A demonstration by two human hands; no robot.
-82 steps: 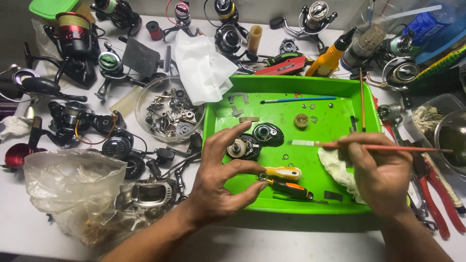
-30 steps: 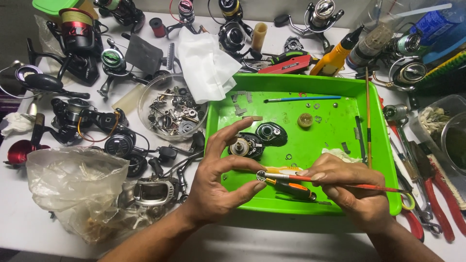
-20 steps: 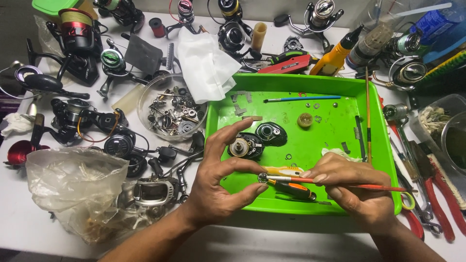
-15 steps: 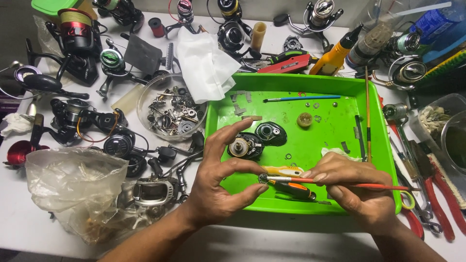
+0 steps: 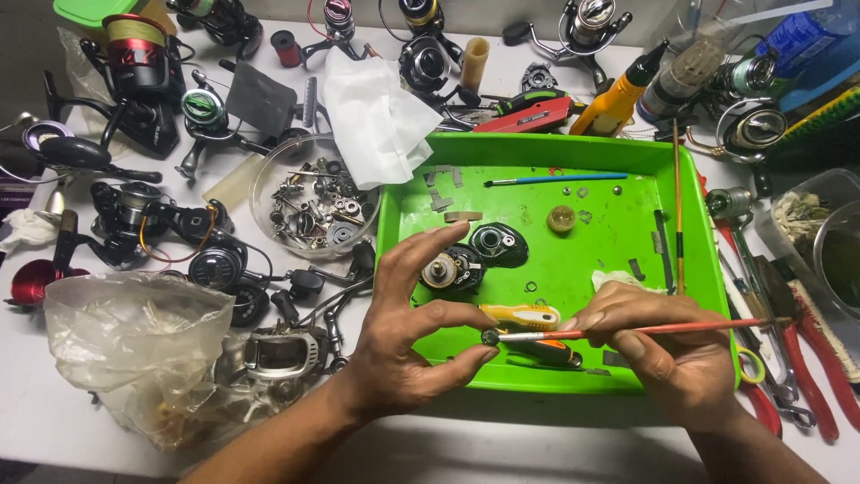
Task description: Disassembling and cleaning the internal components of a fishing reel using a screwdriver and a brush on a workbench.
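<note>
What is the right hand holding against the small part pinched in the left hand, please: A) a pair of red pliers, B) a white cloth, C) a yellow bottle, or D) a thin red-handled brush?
D: the right hand holds a thin red-handled brush whose tip meets the small round part pinched by the left hand over the green tray.

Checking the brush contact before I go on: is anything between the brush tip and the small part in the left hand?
Nothing visible does. The red-handled brush in the right hand reaches straight to the small round part pinched by the left hand, above the green tray.
</note>
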